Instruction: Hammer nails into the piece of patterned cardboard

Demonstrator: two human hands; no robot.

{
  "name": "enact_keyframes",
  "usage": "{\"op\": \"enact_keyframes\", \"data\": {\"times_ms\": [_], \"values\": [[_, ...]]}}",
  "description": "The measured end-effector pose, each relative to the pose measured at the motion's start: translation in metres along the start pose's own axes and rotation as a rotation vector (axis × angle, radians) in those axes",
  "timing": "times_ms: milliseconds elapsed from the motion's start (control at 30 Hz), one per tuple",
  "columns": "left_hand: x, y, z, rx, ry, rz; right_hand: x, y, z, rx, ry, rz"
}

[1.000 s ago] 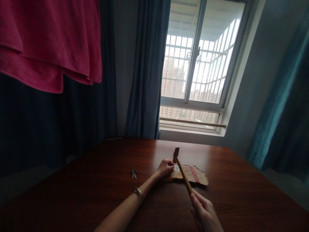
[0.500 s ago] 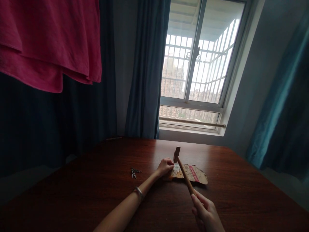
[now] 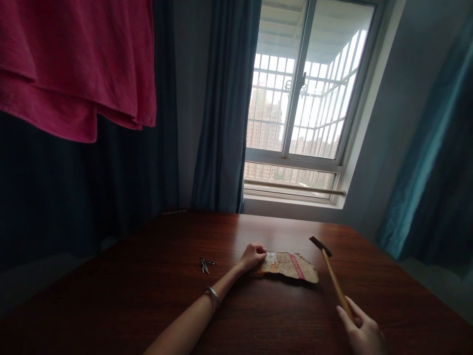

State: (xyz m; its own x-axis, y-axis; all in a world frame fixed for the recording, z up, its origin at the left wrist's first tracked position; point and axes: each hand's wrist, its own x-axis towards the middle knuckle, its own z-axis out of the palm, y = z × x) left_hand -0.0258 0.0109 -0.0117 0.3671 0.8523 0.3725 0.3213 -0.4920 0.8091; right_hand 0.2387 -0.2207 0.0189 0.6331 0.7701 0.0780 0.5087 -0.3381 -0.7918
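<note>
My right hand grips a hammer near the end of its wooden handle, its dark metal head to the right of the cardboard and apart from it. A flat piece of cardboard, full of small holes and crossed by a red stripe, lies on the table. At its left end rests my left hand, thumb and finger pinched together. What sits in the pinch is too small to make out. Several slim metal pieces, perhaps nails, lie in a loose pile left of that hand.
Under everything is a dark red-brown wooden table. Beyond its far edge are a barred window and a blue curtain. A pink towel hangs at the upper left.
The hammer has swung away to the right, from over the cardboard's left end to beside its right end, my right hand moving with it. My left hand keeps its place.
</note>
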Motion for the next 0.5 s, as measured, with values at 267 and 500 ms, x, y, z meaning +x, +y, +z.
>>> {"op": "enact_keyframes", "data": {"times_ms": [267,500], "values": [[0.0,0.001,-0.001,0.016,0.009,-0.016,0.032,0.045,-0.014,-0.219,-0.025,0.063],[-0.001,0.005,-0.002,0.0,0.004,-0.026,0.036,0.051,-0.017,-0.261,-0.048,0.066]]}}
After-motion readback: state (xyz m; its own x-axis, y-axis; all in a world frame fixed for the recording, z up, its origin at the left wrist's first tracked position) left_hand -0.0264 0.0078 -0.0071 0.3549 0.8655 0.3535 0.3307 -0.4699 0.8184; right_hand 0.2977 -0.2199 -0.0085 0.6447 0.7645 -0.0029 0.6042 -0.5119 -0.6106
